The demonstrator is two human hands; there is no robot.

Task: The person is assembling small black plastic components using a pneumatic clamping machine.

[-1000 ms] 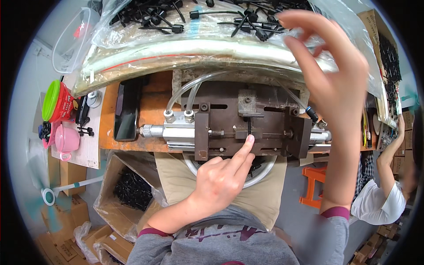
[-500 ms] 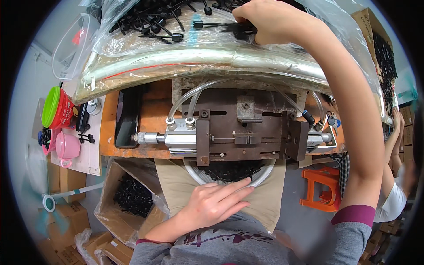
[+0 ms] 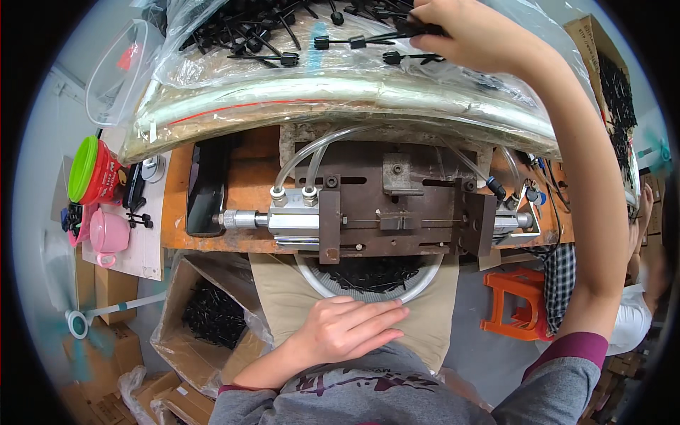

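Note:
My right hand (image 3: 471, 32) reaches to the far tray lined with clear plastic. Its fingers are closed on a black plastic rod piece (image 3: 414, 30); how many pieces it holds is partly hidden. More such pieces, slim rods with a thick ribbed end, lie to its left, including one black rod piece (image 3: 358, 42). My left hand (image 3: 352, 328) lies with fingers stretched out and holds nothing. Its fingertips touch the near white rim (image 3: 423, 282) of a round basket on my lap, which holds small black parts (image 3: 368, 274).
A dark metal fixture (image 3: 397, 237) with air cylinders and clear hoses stands on the orange bench (image 3: 244, 156) between my hands. At left are a cardboard box (image 3: 166, 333) of black parts, a pink cup (image 3: 110, 232) and a red tub (image 3: 105, 173). An orange stool (image 3: 513, 301) and another person are at right.
My right hand has moved right and slightly away, with black rod pieces shifting on the plastic. My left hand has slid a little along the basket rim. The co-worker's arms at right moved.

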